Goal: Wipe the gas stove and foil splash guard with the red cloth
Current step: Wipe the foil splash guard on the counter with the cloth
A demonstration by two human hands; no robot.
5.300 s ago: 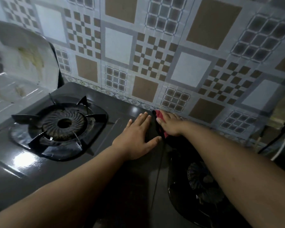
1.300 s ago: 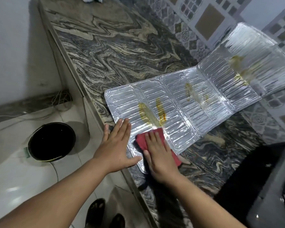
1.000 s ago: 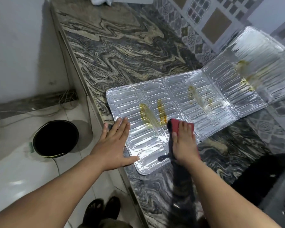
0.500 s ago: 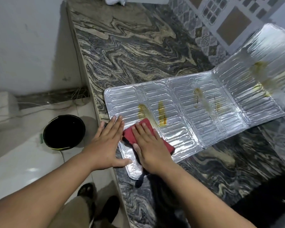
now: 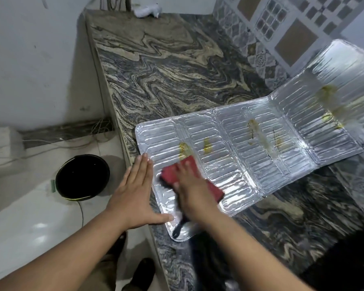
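Observation:
The foil splash guard [image 5: 235, 152] lies flat on the marble counter, its right panel bent up against the tiled wall. Yellow-brown grease streaks mark several panels. My right hand [image 5: 192, 194] presses the red cloth [image 5: 210, 189] flat onto the guard's near-left panel, just below one yellow streak. A dark strap or tail of the cloth trails toward the guard's near corner. My left hand [image 5: 135, 194] lies flat with fingers together on the guard's left edge at the counter rim. The gas stove is out of view.
The marble counter [image 5: 166, 70] stretches away to a white object [image 5: 147, 10] at its far end. A black bucket [image 5: 82, 177] stands on the white floor to the left, below the counter edge. Loose cables run along the wall base.
Earlier both hands were at the stove; since then they work on the foil guard. In the last second my right hand has slid the red cloth back and forth over the near-left panel.

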